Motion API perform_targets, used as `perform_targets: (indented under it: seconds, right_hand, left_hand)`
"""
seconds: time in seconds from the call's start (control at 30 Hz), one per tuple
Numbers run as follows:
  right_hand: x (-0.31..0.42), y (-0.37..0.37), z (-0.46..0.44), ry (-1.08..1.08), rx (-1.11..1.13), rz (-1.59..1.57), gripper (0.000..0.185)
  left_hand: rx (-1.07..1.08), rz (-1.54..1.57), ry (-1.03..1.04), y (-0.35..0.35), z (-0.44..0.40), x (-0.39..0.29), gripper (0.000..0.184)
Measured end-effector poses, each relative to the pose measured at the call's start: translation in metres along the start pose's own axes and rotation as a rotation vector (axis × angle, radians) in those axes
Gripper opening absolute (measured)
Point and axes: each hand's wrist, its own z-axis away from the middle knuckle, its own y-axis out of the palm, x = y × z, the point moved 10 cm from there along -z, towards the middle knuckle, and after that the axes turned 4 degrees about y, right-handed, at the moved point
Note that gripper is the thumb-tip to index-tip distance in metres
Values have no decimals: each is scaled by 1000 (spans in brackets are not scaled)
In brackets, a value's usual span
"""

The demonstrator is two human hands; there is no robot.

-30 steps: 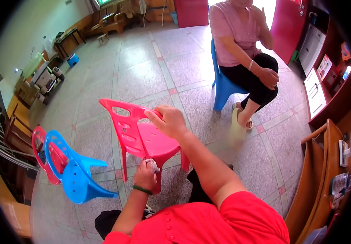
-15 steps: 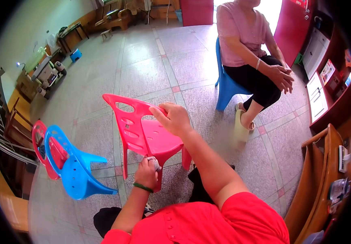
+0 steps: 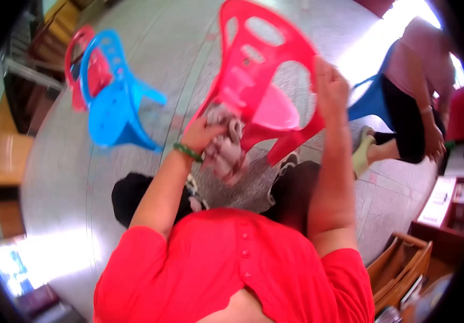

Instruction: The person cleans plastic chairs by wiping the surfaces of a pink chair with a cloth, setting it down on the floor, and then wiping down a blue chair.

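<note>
A red plastic chair [image 3: 275,59] is in front of me, tilted, its slotted backrest toward me. My right hand [image 3: 331,89] grips the right edge of that backrest. On the left, my left hand [image 3: 202,134], with a green bangle at the wrist, holds a crumpled greyish-pink cloth [image 3: 225,153] against the chair's lower left side. The cloth hangs down below my fingers, and part of it covers the chair's edge. The picture is somewhat blurred by motion.
A blue chair [image 3: 108,110] stands at the left with another red chair [image 3: 94,70] behind it. At the right a person [image 3: 415,75] sits bent forward on a blue chair [image 3: 369,99]. A wooden rack [image 3: 398,269] is at the lower right.
The view has tipped downward. The red chair has been turned and tilted, with my right hand now at its side edge. More of the cloth shows in my left hand. The seated person leans further forward.
</note>
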Motion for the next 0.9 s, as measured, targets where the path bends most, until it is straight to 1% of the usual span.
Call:
perform_targets:
  seconds: [0.03, 0.07, 0.13, 0.17, 0.2, 0.27, 0.3, 0.33, 0.4, 0.43, 0.47, 0.5, 0.57, 0.6, 0.67, 0.7, 0.73, 0.77, 0.8, 0.83, 0.87, 0.9]
  right_hand:
    - [-7, -1, 0, -7, 11, -75, 43]
    - [-14, -8, -4, -13, 3, -144, 44]
    - [-12, -10, -4, 1, 0, -237, 47]
    - [-5, -11, -3, -3, -14, -178, 49]
    - [-5, -9, -3, 0, -1, -166, 49]
    - [-12, -13, -6, 38, -25, -175, 47]
    - [-11, -14, -6, 35, -40, -159, 49]
    - [-14, -15, -8, 40, -38, -192, 51]
    - [-7, -14, -6, 19, -41, -191, 52]
    - [-9, -15, -7, 26, -28, -177, 52]
    - [-9, -15, -6, 34, -15, -162, 52]
    - [-5, -15, -2, 38, -54, -159, 52]
    - [-7, -17, -3, 28, -45, -152, 52]
    - [-7, -16, -4, 15, -36, -156, 52]
    - [-8, -14, -2, 31, -40, -141, 52]
    - [-7, -14, -2, 35, -58, -136, 52]
    - [-7, -11, -3, 37, -56, -147, 52]
    - [-8, -12, -4, 49, -62, -155, 52]
    - [-9, -15, -5, 55, -73, -161, 52]
    - [-8, -16, -5, 47, -82, -170, 52]
    - [-5, -12, -3, 33, -61, -168, 52]
    - [-4, -10, 0, 24, -38, -167, 52]
  left_hand:
    - [-92, 50, 38, -7, 11, -12, 39]
    - [-117, 62, 20, -13, 14, -9, 39]
    - [-113, 191, 76, -25, 12, -15, 46]
    - [-95, 178, 61, -30, 12, -16, 50]
    - [-102, 194, 55, -31, 12, -24, 50]
    - [-84, 151, 132, -22, 10, -52, 53]
    - [-59, 193, 192, -14, 5, -62, 52]
    - [-72, 206, 188, -10, 2, -64, 52]
    - [-52, 101, 173, 5, -9, -68, 48]
    - [-52, -28, 231, 19, -12, -78, 45]
    - [-40, -11, 237, 25, -23, -69, 45]
    - [-208, -507, 668, 22, -19, -91, 44]
    - [-309, -795, 931, 32, -15, -79, 44]
    - [-393, -935, 1057, 40, -4, -89, 43]
    - [-248, -126, 573, 19, -24, -56, 42]
    - [-206, -14, 416, 19, -29, -45, 43]
    - [-209, -25, 416, 16, -32, -39, 43]
    - [-295, -141, 466, 8, -35, -30, 43]
    - [-377, -257, 522, 8, -29, -42, 42]
    - [-371, -22, 343, 11, -24, -31, 38]
    - [-365, -34, 349, 11, -25, -28, 38]
    - [-311, -127, 267, 18, -21, -26, 37]
